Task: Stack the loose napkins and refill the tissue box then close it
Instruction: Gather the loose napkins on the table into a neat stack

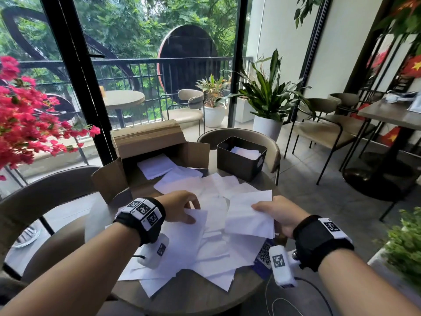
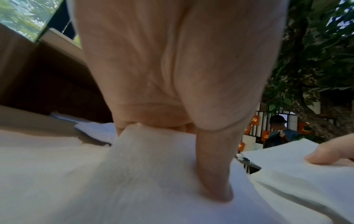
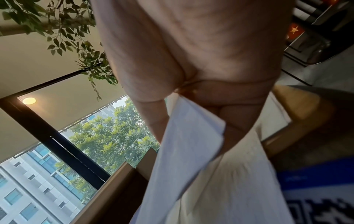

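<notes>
Napkins (image 1: 211, 224) hide most of the blue card (image 1: 264, 258).

Black-framed glazing (image 1: 75, 71) ahead, daylight through, trees beyond. Balcony with railing (image 1: 127, 71), round table (image 1: 124, 99) and chair (image 1: 186, 106). Pink flowers (image 1: 25, 115) left. Potted plants (image 1: 266, 96) by white wall (image 1: 284, 42). Grey tiled floor (image 1: 319, 201). Curved-back chairs (image 1: 319, 124) right.
</notes>
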Motion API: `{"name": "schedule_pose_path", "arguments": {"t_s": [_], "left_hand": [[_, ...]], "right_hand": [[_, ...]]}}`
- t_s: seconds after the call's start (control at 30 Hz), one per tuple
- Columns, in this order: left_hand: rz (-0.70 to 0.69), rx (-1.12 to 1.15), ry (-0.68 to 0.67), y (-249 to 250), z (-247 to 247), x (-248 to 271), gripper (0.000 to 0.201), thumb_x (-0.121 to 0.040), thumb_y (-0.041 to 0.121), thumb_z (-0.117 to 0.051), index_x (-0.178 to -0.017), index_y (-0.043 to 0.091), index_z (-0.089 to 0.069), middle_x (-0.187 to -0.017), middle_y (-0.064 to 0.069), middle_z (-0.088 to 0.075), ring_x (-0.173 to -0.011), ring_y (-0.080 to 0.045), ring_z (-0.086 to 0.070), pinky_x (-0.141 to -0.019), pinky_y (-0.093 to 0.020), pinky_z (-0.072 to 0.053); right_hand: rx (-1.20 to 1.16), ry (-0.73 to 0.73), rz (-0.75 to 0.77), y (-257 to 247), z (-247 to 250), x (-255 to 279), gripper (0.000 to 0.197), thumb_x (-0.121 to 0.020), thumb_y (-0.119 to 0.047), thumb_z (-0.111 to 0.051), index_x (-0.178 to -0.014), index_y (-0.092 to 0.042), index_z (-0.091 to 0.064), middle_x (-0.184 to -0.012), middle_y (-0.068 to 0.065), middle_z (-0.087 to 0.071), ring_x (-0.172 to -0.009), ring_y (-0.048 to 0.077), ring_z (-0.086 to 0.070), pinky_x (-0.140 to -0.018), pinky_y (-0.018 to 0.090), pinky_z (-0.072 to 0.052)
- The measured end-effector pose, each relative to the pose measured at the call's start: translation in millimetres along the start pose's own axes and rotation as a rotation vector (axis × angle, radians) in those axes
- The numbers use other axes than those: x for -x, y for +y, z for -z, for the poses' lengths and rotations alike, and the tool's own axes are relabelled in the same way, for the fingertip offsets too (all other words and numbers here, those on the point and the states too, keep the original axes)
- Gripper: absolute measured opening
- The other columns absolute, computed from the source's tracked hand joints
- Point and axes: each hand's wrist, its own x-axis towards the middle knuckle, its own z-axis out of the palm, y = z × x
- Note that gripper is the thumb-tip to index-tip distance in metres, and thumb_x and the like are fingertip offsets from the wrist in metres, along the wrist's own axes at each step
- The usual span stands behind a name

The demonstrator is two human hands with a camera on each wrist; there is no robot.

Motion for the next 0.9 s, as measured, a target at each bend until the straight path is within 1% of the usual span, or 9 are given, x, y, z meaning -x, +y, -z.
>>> {"name": "schedule_pose_path", "arguments": {"t_s": [0.1,0.2,0.27,0.37,0.5,0.57,0.7,0.8,0.9], "left_hand": [[-0.058,0.006,0.062,-7,7,3,0.013,-0.09,0.033,-0.074,-0.097,0.023,-0.072,-0.081,0.016,-0.059,-0.075,-0.006,-0.055,-0.058,-0.01,-0.036],[-0.091,0.231,0.117,-23,14,7,0.015,-0.092,0.034,-0.074,-0.082,0.023,-0.069,-0.065,0.017,-0.056,-0.061,0.0,-0.047,-0.062,-0.017,-0.038],[-0.107,0.459,0.143,-28,18,13,0.016,-0.091,0.034,-0.075,-0.083,0.02,-0.072,-0.067,0.017,-0.059,-0.065,-0.002,-0.049,-0.065,-0.022,-0.039],[-0.173,0.742,0.115,-20,26,22,0.028,-0.084,0.042,-0.08,-0.09,0.015,-0.075,-0.079,0.005,-0.067,-0.076,-0.007,-0.055,-0.07,-0.018,-0.043],[-0.255,0.809,0.07,6,37,16,0.01,-0.09,0.023,-0.076,-0.092,0.013,-0.074,-0.081,0.001,-0.069,-0.077,-0.012,-0.056,-0.072,-0.02,-0.045],[-0.264,0.766,0.047,21,38,7,0.006,-0.093,0.019,-0.074,-0.091,0.014,-0.072,-0.075,0.007,-0.068,-0.071,-0.009,-0.054,-0.068,-0.02,-0.043],[-0.247,0.675,-0.01,50,42,-9,0.009,-0.094,0.024,-0.072,-0.095,0.016,-0.074,-0.073,0.006,-0.069,-0.067,-0.008,-0.056,-0.065,-0.024,-0.046],[-0.215,0.623,-0.046,67,45,-18,0.027,-0.084,0.045,-0.075,-0.095,0.02,-0.076,-0.089,-0.008,-0.077,-0.076,-0.015,-0.063,-0.076,-0.034,-0.052],[-0.166,0.634,-0.008,77,49,-27,0.031,-0.075,0.052,-0.075,-0.089,0.024,-0.078,-0.087,-0.004,-0.074,-0.076,-0.015,-0.061,-0.075,-0.034,-0.049]], "right_hand": [[-0.003,-0.013,0.01,0,-1,1,0.023,-0.097,0.006,-0.064,-0.119,0.01,-0.07,-0.106,0.02,-0.079,-0.071,0.023,-0.078,-0.065,0.032,-0.066],[-0.001,-0.027,0.012,-2,-1,1,0.024,-0.099,0.002,-0.065,-0.121,0.008,-0.07,-0.114,0.022,-0.078,-0.086,0.029,-0.078,-0.07,0.034,-0.066],[-0.002,-0.043,0.009,-4,-3,2,0.024,-0.099,0.0,-0.064,-0.122,0.007,-0.069,-0.116,0.022,-0.078,-0.099,0.032,-0.078,-0.073,0.036,-0.067],[-0.039,-0.082,-0.005,-9,-10,4,0.026,-0.101,0.001,-0.062,-0.125,0.008,-0.067,-0.119,0.025,-0.076,-0.109,0.037,-0.074,-0.078,0.039,-0.066],[-0.126,-0.137,-0.057,-11,-25,6,0.032,-0.103,-0.004,-0.057,-0.131,0.009,-0.066,-0.126,0.029,-0.072,-0.122,0.047,-0.067,-0.097,0.052,-0.059],[-0.169,-0.183,-0.107,-12,-33,9,0.034,-0.106,-0.012,-0.053,-0.129,0.007,-0.069,-0.128,0.028,-0.072,-0.115,0.043,-0.07,-0.102,0.054,-0.055],[-0.277,-0.287,-0.154,-12,-43,13,0.041,-0.107,-0.022,-0.046,-0.11,-0.005,-0.083,-0.109,0.019,-0.08,-0.087,0.028,-0.077,-0.084,0.04,-0.058],[-0.317,-0.324,-0.144,-14,-43,16,0.04,-0.105,-0.03,-0.05,-0.108,-0.008,-0.084,-0.113,0.017,-0.077,-0.092,0.029,-0.076,-0.086,0.039,-0.057],[-0.371,-0.327,-0.117,-15,-38,15,0.044,-0.106,-0.036,-0.05,-0.124,-0.006,-0.077,-0.125,0.019,-0.075,-0.101,0.03,-0.076,-0.088,0.04,-0.06]]}}
